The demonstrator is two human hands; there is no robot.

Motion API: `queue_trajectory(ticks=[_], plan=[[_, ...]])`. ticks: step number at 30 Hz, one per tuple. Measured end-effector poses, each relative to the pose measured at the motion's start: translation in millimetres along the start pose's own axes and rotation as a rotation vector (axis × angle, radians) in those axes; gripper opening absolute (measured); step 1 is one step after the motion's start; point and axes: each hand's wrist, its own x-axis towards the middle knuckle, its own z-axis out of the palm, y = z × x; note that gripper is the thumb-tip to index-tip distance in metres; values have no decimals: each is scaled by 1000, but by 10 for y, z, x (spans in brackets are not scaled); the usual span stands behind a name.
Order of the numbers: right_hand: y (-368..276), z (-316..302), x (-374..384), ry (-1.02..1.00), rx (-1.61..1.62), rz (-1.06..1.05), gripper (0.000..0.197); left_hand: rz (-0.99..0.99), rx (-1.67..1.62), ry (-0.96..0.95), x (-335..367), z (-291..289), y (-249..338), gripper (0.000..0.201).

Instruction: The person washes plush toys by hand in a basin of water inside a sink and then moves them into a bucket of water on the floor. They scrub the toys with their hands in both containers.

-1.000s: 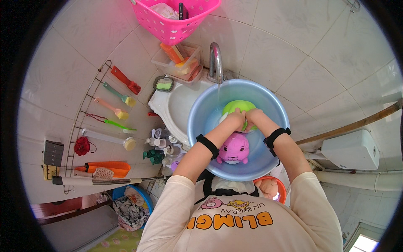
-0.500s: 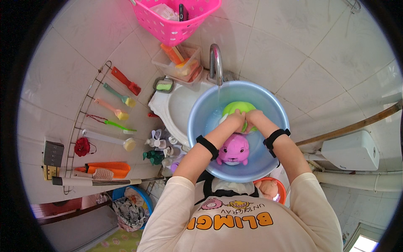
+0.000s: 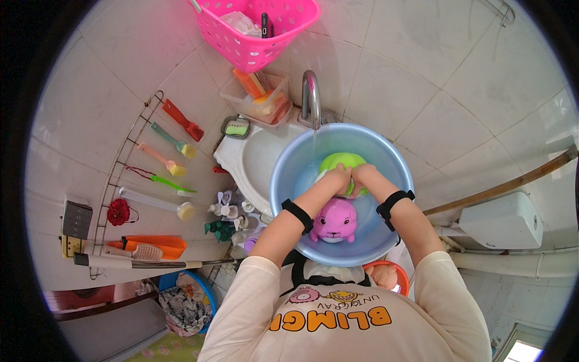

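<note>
A big light-blue basin (image 3: 282,232) sits partly over the white sink, with water running into it from the metal faucet (image 3: 311,96). Inside it, a rounded lime-green and white thing, probably a toy (image 3: 341,160), is gripped by both my hands. My left hand (image 3: 339,175) has its fingers bent over the near side of it. Right beside that, my right hand (image 3: 362,175) presses on it too, and the two hands almost touch. Between my forearms lies a pink animal toy (image 3: 333,221) with a painted face. My fingertips are partly hidden.
The white sink (image 3: 256,157) is left of the basin, with a green soap bar (image 3: 236,130) at its corner. Several pump bottles (image 3: 232,217) crowd below it. Brushes hang from a wire rack (image 3: 123,157). A pink basket (image 3: 253,51) hangs above; a red tub (image 3: 403,277) is below.
The view has shifted slightly, so the basin and pink toy appear a little lower. Both hands stay on the green and white toy, with only a small movement of the fingers.
</note>
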Motion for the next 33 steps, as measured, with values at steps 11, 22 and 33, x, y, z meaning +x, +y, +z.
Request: queue_trajectory(ticks=[11, 22, 33], plan=[[234, 147, 358, 158, -7, -172, 86, 46, 77, -92, 137, -73, -35, 93], [636, 259, -246, 166, 664, -351, 57, 307, -373, -86, -90, -110, -468, 47], [759, 704, -126, 570, 369, -300, 36, 175, -23, 188, -902, -359, -1138, 31]])
